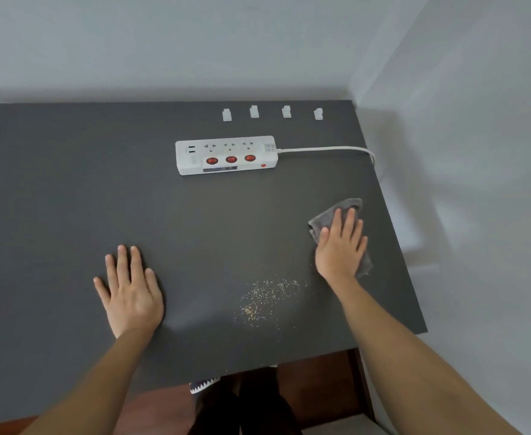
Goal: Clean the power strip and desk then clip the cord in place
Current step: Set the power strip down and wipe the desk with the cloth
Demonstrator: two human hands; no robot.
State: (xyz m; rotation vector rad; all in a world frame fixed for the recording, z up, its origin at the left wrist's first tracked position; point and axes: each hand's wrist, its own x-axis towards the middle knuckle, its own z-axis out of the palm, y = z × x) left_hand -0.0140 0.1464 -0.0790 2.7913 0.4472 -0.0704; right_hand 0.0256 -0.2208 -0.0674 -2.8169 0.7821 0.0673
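Observation:
A white power strip (226,155) with three red switches lies on the dark grey desk (69,189), toward the back. Its white cord (327,149) runs right and drops over the desk's right edge. Several white cord clips (254,112) stand in a row behind the strip. A grey cloth (350,205) lies near the right edge, and my right hand (341,246) rests flat on top of it, fingers spread. My left hand (130,287) lies flat on the bare desk, holding nothing. A scatter of yellowish crumbs (264,298) sits between my hands, near the front edge.
White walls (462,120) close in behind and to the right of the desk. The desk's front edge (257,367) is close to my body, with a reddish floor and dark legs below it.

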